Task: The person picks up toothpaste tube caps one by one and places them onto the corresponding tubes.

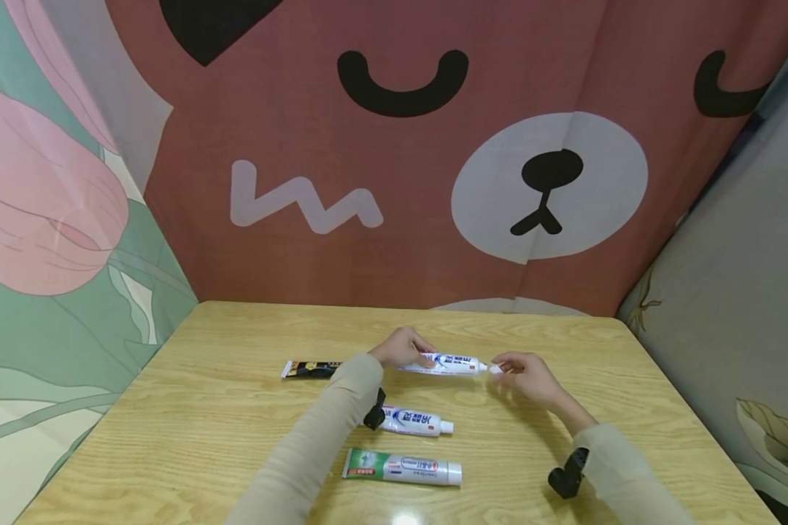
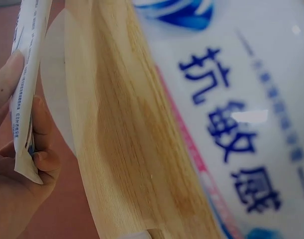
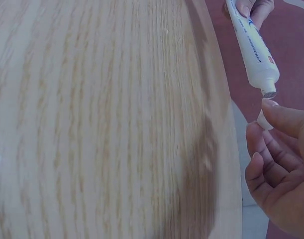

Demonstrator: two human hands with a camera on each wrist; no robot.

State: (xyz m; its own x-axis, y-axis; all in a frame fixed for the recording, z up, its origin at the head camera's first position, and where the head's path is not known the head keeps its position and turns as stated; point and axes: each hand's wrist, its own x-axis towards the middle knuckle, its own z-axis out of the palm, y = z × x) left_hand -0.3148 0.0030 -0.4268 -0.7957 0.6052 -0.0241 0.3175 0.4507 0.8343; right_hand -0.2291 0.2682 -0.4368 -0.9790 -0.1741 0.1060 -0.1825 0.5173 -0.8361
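My left hand (image 1: 402,348) grips a white and blue toothpaste tube (image 1: 456,364) by its flat end, above the table. In the left wrist view the thumb and fingers close round the tube (image 2: 30,74). Its bare nozzle (image 3: 268,93) shows in the right wrist view, pointing at my right hand (image 3: 286,159). That hand (image 1: 528,375) pinches a small white cap (image 3: 264,120) between thumb and forefinger, just apart from the nozzle. Nearer on the table lie a second white and blue toothpaste tube (image 1: 416,421), capped and partly behind my left wrist, and a green and silver toothpaste tube (image 1: 403,467).
A black toothpaste tube (image 1: 310,370) lies left of my left hand, partly hidden by the sleeve. Behind the wooden table (image 1: 236,408) hangs a brown curtain (image 1: 400,270) with a bear print. A grey patterned cloth (image 1: 729,292) stands at the right.
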